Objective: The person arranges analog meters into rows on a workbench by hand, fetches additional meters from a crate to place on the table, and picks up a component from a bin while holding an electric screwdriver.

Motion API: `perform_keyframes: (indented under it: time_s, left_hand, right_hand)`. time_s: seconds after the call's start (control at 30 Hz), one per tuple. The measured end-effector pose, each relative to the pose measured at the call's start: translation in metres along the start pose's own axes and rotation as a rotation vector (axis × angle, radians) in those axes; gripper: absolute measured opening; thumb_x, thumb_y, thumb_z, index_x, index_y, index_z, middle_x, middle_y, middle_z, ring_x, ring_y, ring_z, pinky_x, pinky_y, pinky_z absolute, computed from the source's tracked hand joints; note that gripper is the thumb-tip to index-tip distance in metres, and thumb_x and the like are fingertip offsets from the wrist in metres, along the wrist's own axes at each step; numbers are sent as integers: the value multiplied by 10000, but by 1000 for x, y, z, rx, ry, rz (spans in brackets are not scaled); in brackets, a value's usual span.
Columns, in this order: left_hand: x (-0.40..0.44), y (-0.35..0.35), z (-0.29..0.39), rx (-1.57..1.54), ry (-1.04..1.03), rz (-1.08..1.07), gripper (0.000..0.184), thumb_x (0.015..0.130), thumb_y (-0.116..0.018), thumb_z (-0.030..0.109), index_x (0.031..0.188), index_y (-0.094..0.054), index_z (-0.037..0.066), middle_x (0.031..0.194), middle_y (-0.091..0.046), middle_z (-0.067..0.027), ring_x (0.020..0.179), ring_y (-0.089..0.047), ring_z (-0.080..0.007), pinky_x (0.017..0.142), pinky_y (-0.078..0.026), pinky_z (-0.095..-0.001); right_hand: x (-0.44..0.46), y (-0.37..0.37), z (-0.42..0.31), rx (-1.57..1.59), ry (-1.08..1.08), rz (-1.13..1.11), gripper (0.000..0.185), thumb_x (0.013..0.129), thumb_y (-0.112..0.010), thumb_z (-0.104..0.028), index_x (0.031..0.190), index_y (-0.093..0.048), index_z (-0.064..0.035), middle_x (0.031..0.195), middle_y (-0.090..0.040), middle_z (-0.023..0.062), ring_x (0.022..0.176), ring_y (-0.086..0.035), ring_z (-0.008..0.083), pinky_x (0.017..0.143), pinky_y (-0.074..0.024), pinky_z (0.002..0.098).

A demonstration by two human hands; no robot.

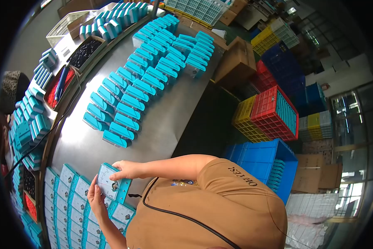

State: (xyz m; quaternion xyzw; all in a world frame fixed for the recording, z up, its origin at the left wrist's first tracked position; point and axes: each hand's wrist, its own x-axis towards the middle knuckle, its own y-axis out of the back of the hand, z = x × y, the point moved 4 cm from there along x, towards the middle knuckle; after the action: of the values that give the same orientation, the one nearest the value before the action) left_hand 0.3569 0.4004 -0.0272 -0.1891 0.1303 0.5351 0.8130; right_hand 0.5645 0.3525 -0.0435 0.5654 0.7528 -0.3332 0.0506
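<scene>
Both my hands hold one flat rectangular unit (106, 179) with a white face, a teal edge and a small round metal-looking part near one corner. My right hand (126, 170) grips its upper edge, thumb lying on the white face. Along its lower left side, my left hand (96, 197) has its fingers closed around the edge. Below the held unit, rows of similar white-faced teal units (76, 216) lie side by side on the metal table (161, 120). The undersides of both hands' grips are hidden.
Several rows of standing teal units (132, 91) cover the table's far part. Beyond a raised rail are a bin of black parts (86, 53), a red tray (53, 93) and more teal pieces. A blue crate (253, 153), a red crate (273, 118) and a cardboard box (236, 62) stand to the right.
</scene>
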Motion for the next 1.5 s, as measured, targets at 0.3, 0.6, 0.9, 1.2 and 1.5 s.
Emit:
perform_keyframes:
  time_s: [0.3, 0.6, 0.9, 1.2, 1.5]
  left_hand:
    - [8, -50, 62, 999, -421, -95, 1037, 484, -882, 224, 1410, -444, 60, 1260, -573, -159, 1211, -506, -351, 1044, -402, -426]
    - [108, 96, 98, 1240, -511, 148, 844, 517, -823, 216, 1289, -518, 62, 1151, -606, -172, 1059, -574, -374, 935, -476, -432]
    - [220, 278, 82, 1580, -152, 480, 929, 536, -863, 221, 1385, -488, 266, 1375, -494, -82, 1337, -412, -302, 1083, -371, -469]
    - [200, 145, 39, 1237, -622, 385, 375, 684, -730, 119, 1048, -660, 64, 1044, -642, -174, 1026, -588, -341, 935, -460, -433]
    - [147, -83, -60, 730, -541, 158, 921, 640, -816, 159, 1404, -317, 36, 1313, -500, -196, 1215, -488, -385, 1043, -402, -465]
  right_hand:
    - [23, 15, -10, -228, 186, 198, 613, 858, -735, -383, 1257, -532, 36, 1142, -630, 125, 1040, -597, 164, 894, -485, 326]
    - [49, 8, -26, -64, -16, 97, 594, 978, -563, -401, 1429, -379, -61, 1161, -640, 121, 940, -659, 174, 763, -534, 300]
    - [21, 43, -33, -139, -14, 377, 415, 977, -583, -295, 1283, -525, -21, 1098, -658, 91, 924, -635, 131, 773, -499, 268]
    - [11, 77, -68, -1249, 422, 846, 566, 898, -634, -197, 1391, -434, -1, 1405, -454, 180, 1305, -427, 319, 1058, -347, 441]
    - [47, 117, -19, -1672, 289, 892, 770, 993, -369, -504, 1554, -132, -34, 1618, -97, 196, 1499, -66, 368, 1153, -37, 599]
